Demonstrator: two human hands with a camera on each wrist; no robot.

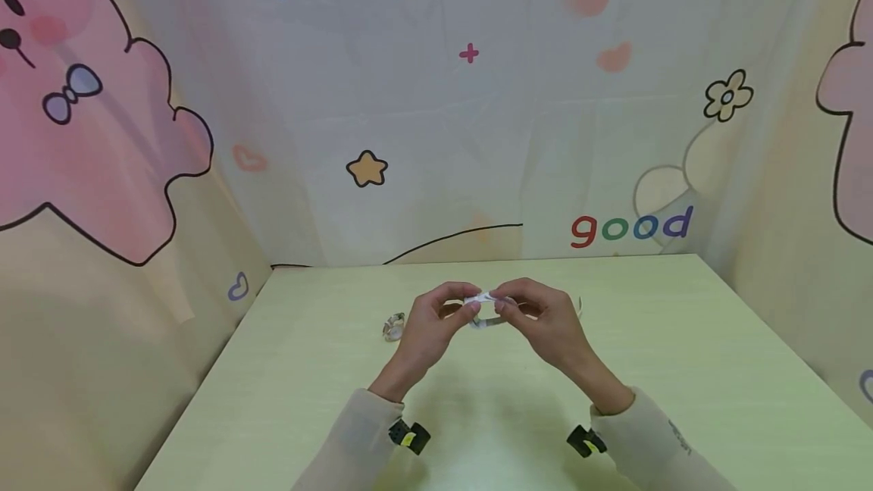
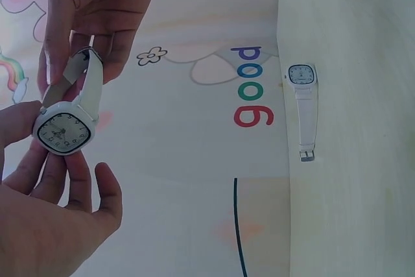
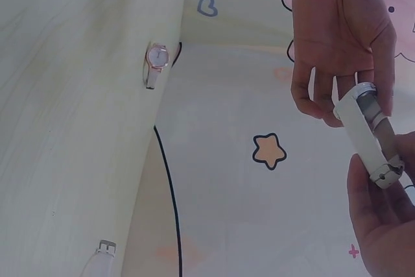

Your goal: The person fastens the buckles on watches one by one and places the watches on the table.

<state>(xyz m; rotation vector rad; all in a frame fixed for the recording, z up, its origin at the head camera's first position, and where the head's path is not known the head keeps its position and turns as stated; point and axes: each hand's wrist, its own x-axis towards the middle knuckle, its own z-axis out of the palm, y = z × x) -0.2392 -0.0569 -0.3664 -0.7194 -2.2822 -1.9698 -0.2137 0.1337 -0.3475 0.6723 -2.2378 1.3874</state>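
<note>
Both hands hold a white wristwatch up above the table, its strap bent into a loop. My left hand (image 1: 428,324) grips the watch at its case, with the thumb beside the rim, while the dial of the white wristwatch (image 2: 63,129) faces the left wrist camera. At the other end of the loop, my right hand (image 1: 547,318) pinches the strap by the buckle (image 3: 387,176). The right wrist view shows the outside of the band, and fingers partly cover both ends.
A rose-gold-rimmed watch (image 3: 157,56) stands on the table (image 1: 307,400) to the left of my left hand. Another white watch (image 2: 301,74) lies stretched out on the right, mostly hidden behind my right hand in the head view. A printed curtain (image 1: 423,97) hangs behind the table.
</note>
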